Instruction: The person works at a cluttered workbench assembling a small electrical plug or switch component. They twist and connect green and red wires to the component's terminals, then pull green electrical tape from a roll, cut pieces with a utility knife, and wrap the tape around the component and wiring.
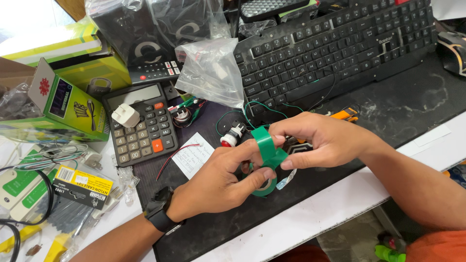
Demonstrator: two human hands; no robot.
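Nearest the camera, the white front edge of the table (310,221) gives way to a scuffed black mat (403,104) that covers most of the work area. Over that mat both hands meet: the left hand (221,182), a black watch (162,218) on its wrist, grips a roll of green tape (266,183), while the right hand (315,140) pinches the free strip of tape pulled up from the roll. Just behind the fingers lies one red push button (228,140) with thin green wires (252,109) — beside it one handwritten paper note (193,154). To the left sit one grey calculator (141,123) with a white plug adapter (125,115) on it, and green boxes (73,97). Farther back stretch one black keyboard (335,43) and clear plastic bags (211,73); a mouse (454,48) shows at the right edge.
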